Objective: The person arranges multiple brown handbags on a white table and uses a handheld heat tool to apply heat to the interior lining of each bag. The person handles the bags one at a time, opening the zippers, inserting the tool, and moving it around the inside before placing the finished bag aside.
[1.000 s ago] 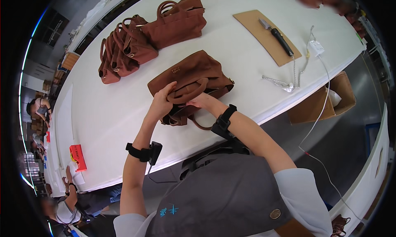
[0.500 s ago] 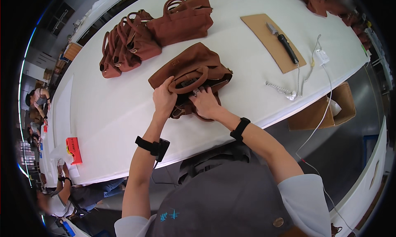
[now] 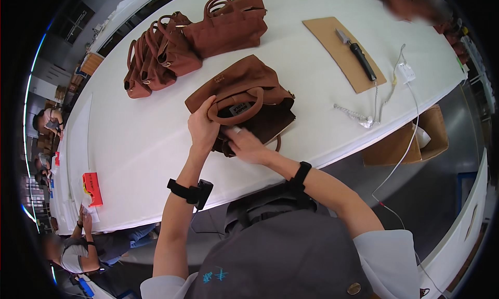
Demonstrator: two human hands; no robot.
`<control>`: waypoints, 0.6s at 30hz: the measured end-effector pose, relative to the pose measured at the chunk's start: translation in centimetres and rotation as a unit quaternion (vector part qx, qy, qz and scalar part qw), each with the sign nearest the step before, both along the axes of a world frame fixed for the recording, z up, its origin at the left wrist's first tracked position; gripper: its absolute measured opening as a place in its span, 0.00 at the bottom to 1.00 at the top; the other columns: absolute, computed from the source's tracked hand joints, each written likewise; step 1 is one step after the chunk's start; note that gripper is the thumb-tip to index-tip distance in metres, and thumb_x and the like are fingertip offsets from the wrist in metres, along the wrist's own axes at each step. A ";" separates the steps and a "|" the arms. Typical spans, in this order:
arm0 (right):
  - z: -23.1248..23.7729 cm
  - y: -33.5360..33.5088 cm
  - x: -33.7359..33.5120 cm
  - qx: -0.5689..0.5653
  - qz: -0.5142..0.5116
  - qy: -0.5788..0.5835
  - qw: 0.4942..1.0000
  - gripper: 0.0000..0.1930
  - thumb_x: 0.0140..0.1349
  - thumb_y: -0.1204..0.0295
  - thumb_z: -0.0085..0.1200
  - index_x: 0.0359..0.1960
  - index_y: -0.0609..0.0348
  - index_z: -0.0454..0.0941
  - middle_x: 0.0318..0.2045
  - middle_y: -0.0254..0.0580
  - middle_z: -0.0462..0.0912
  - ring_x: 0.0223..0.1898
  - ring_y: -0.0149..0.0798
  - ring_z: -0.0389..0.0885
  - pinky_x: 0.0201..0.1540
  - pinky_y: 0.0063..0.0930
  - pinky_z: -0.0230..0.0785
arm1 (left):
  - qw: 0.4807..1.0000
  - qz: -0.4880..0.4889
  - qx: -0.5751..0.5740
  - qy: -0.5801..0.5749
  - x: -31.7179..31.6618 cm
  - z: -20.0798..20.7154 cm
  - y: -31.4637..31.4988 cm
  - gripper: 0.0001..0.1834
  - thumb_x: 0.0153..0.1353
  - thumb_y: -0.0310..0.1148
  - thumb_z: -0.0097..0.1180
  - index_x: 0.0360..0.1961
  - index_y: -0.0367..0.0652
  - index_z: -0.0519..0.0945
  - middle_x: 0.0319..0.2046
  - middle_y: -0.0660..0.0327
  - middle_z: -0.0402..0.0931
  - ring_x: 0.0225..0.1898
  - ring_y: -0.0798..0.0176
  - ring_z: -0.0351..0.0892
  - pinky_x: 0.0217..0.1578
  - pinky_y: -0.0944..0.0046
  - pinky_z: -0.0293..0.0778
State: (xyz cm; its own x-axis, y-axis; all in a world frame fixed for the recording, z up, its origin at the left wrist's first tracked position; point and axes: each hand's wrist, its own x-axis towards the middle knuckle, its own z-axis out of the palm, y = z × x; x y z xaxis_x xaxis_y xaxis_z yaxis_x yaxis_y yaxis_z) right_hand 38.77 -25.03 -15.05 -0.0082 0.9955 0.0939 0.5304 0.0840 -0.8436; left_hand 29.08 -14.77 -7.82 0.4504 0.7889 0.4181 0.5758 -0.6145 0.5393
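A brown handbag (image 3: 236, 83) lies tilted on the white table in front of me, its mouth facing me and gaping wide. A light label (image 3: 240, 109) shows on the dark lining, framed by the rounded handle. My left hand (image 3: 204, 126) is closed on the bag's left rim, beside the base of the handle. At the near side of the mouth is my right hand (image 3: 249, 145); its fingers are smeared by motion, and what they touch is unclear. The second handle partly shows below the near rim.
Several brown handbags (image 3: 179, 52) stand at the back left. A black-handled hot knife or similar corded tool (image 3: 362, 60) rests on a brown board (image 3: 325, 36) at right, near a white socket (image 3: 406, 72). A red box (image 3: 92, 189) is at far left, near another person.
My right hand has drawn back out of the bag's mouth toward me and left. The bag's mouth gapes wider, showing the label and lining. My left hand keeps its hold.
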 end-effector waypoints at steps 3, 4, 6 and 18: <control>-0.4 -1.4 -3.9 -0.063 0.091 0.097 0.989 0.28 0.54 0.78 0.42 0.61 0.59 0.62 0.47 0.54 0.76 0.50 0.61 0.70 0.56 0.49 0.61 | 0.999 0.034 -0.021 0.023 0.2 -1.1 -0.1 0.13 0.57 0.30 0.53 0.44 0.46 0.81 0.30 0.50 0.80 0.33 0.46 0.80 0.34 0.56 0.74; -0.3 -1.3 -3.0 -0.077 0.094 0.075 0.990 0.28 0.54 0.78 0.43 0.61 0.58 0.63 0.48 0.54 0.75 0.51 0.60 0.70 0.56 0.49 0.61 | 1.000 0.022 -0.008 0.016 0.0 -1.1 -0.1 0.13 0.57 0.30 0.53 0.44 0.46 0.81 0.29 0.50 0.80 0.33 0.45 0.80 0.34 0.55 0.74; 1.6 -1.0 0.2 -0.110 0.110 0.030 0.987 0.28 0.54 0.78 0.44 0.61 0.56 0.65 0.51 0.52 0.74 0.53 0.59 0.70 0.57 0.49 0.60 | 1.000 0.007 0.014 0.002 -1.1 -1.3 -0.4 0.14 0.56 0.29 0.53 0.43 0.46 0.81 0.29 0.49 0.79 0.32 0.45 0.79 0.34 0.55 0.74; -0.9 -2.6 5.7 0.076 -0.052 -0.330 0.940 0.15 0.54 0.69 0.53 0.44 0.54 0.80 0.34 0.45 0.82 0.45 0.48 0.76 0.48 0.42 0.62 | 0.999 0.003 -0.010 0.053 -1.5 0.1 0.1 0.17 0.48 0.23 0.54 0.42 0.45 0.82 0.31 0.50 0.80 0.34 0.45 0.79 0.36 0.54 0.75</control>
State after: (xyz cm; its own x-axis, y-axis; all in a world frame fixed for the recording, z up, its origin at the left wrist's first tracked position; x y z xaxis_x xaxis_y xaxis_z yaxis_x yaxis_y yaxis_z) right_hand 44.45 -27.62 -15.94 -0.0183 0.9696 0.2440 0.9454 0.0962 -0.3114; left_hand 27.62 -14.72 -7.73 0.4864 0.7991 0.3534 0.6337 -0.6011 0.4869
